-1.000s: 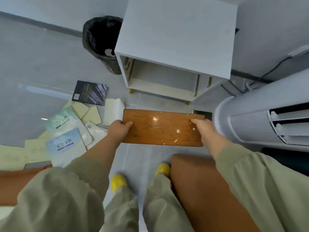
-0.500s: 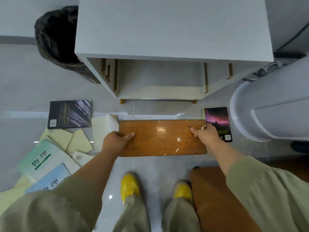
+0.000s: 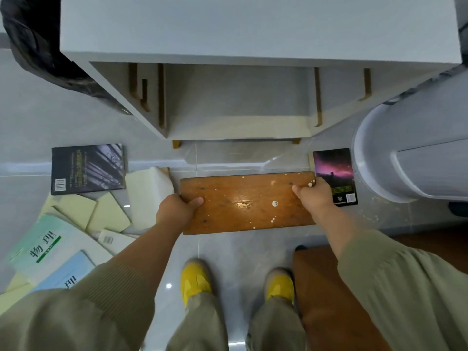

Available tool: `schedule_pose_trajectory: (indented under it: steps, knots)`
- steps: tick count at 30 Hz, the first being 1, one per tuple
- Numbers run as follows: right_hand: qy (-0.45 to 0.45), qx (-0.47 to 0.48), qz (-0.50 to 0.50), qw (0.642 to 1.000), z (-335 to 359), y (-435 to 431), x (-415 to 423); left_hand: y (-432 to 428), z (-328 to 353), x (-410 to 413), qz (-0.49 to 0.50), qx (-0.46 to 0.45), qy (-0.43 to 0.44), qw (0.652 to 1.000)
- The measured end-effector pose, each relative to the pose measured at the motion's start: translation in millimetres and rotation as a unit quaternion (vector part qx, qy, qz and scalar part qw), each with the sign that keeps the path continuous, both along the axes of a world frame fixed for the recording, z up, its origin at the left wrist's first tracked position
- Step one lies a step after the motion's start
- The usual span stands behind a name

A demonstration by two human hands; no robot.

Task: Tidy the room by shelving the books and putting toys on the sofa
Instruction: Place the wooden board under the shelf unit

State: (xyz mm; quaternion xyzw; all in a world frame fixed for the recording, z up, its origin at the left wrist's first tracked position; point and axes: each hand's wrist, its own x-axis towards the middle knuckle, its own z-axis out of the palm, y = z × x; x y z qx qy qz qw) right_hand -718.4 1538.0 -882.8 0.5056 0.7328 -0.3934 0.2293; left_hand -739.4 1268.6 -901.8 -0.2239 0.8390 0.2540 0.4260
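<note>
A white shelf unit (image 3: 253, 29) stands open-fronted on the grey floor (image 3: 50, 122), and everything else is placed from it. Just in front of its opening, both hands hold a wooden board (image 3: 247, 202) level and lengthwise, speckled with white spots. The left hand (image 3: 174, 211) grips the board's left end, thumb flat on top and fingers curled under out of sight. The right hand (image 3: 314, 195) grips the right end, thumb lying on top and fingers wrapped round the far corner. Whether the pale dots there are nails or paint is hard to say. The books lie on the floor, not on the shelves. A dark book (image 3: 87, 168) lies in front of the unit's left corner, a pile of pale books (image 3: 50, 249) spreads nearer the person on that same side, and a purple book (image 3: 334, 173) sits before the right corner, partly under the right hand. A bin with a black bag (image 3: 38, 46) stands touching or just beside the unit's left wall, and a white round appliance (image 3: 405, 160) is by its right side. Yellow shoes (image 3: 195, 279) face the unit.
</note>
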Motion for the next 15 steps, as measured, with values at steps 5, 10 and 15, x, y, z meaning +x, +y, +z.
schedule_pose_trajectory:
  steps: [5, 10, 15]
  knots:
    - [-0.003, 0.019, -0.006, 1.0, -2.9, -1.8, 11.4, 3.4, 1.2, 0.8, -0.031, -0.021, 0.002, 0.999]
    - [-0.021, 0.034, 0.01, 0.999, -5.9, -1.7, 9.5, 3.1, 1.5, -3.4, -0.043, -0.021, -0.015, 0.999]
    - [-0.067, 0.049, 0.071, 0.994, 2.6, -4.8, 9.3, 5.6, 8.2, -4.3, -0.049, -0.021, -0.048, 0.997]
